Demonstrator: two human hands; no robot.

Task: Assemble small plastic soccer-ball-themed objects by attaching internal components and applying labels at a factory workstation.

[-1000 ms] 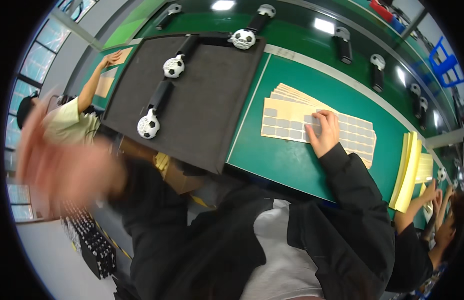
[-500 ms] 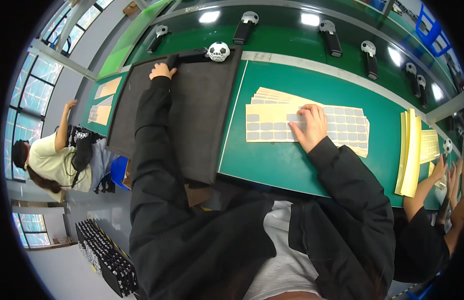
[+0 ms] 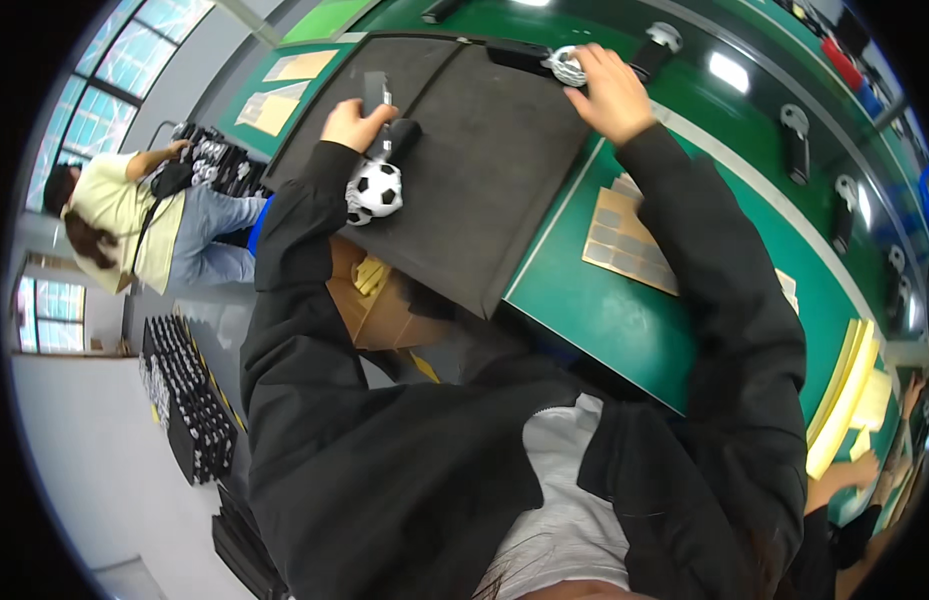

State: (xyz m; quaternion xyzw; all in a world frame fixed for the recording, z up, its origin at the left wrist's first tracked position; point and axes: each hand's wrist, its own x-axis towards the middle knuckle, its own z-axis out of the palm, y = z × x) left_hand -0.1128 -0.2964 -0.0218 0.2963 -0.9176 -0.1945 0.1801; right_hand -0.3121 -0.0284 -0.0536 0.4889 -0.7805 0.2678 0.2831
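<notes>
My left hand (image 3: pixel 356 127) is closed round the dark handle of a soccer-ball-topped item (image 3: pixel 376 188), held over the dark grey mat (image 3: pixel 474 160). Its ball end points toward me, and a grey rectangular part (image 3: pixel 377 90) sticks up beyond my fingers. Over at the mat's far right corner lies a second such item, with a black handle (image 3: pixel 517 55). The fingers and thumb of my right hand (image 3: pixel 614 95) are round its white-and-black ball (image 3: pixel 566 66), partly hiding it. My right sleeve covers part of the sticker sheets (image 3: pixel 624 240) on the green table.
A green conveyor belt (image 3: pixel 739 110) carries more ball-topped items along the far side. Yellow strips (image 3: pixel 844 400) stand at the right, near another person's arm (image 3: pixel 846 480). An open cardboard box (image 3: pixel 379 310) is below the mat. At left stands a person in a yellow shirt (image 3: pixel 184 210).
My right hand has left the sticker sheets for the ball at the mat's far corner. My left hand, earlier resting on the mat, now holds a ball-topped item. The view has turned left.
</notes>
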